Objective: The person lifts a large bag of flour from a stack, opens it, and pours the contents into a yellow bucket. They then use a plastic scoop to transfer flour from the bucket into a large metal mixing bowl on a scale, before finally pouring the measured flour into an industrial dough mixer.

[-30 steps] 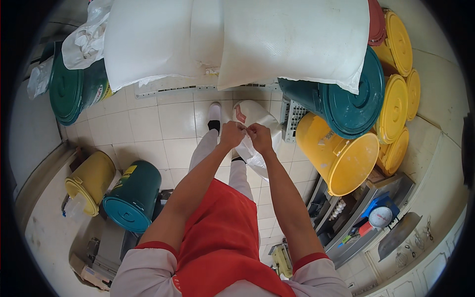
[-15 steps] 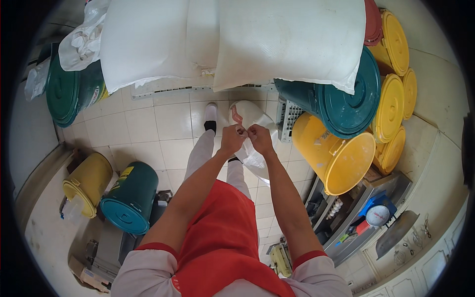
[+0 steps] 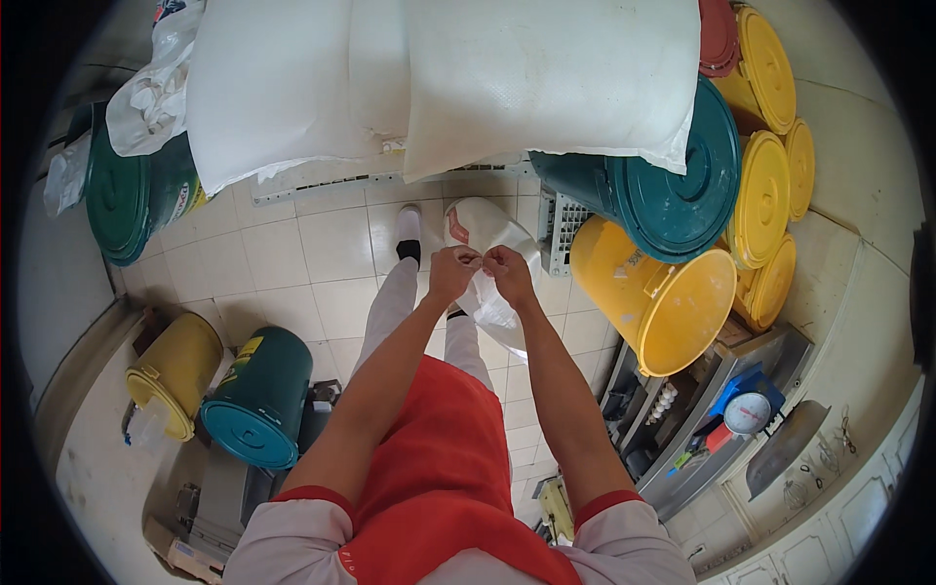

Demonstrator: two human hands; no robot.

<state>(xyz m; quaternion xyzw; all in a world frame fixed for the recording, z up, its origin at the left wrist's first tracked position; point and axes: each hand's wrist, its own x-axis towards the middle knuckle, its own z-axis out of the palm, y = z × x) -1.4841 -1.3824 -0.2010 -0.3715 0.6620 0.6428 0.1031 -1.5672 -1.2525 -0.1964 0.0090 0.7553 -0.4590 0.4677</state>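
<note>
A white sack [image 3: 492, 226] with a reddish print stands on the tiled floor beside my feet. Over it, my left hand [image 3: 452, 275] and my right hand [image 3: 511, 277] meet, fingertips pinched close together. What lies between the fingers is too small to make out; it may be the sack's top edge or a thread. Loose white material of the sack hangs below my right hand.
Large filled white sacks [image 3: 546, 83] lie ahead on a pallet. To the right are an open yellow bin [image 3: 624, 283], a lidded green bin [image 3: 682, 185] and several yellow bins. Left stand a green bin [image 3: 258, 380] and a yellow bin [image 3: 180, 356]. A scale [image 3: 747, 413] sits right.
My view has shifted slightly, so the surroundings sit a little differently. Both hands stay pinched together over the sack, with a small change in finger position.
</note>
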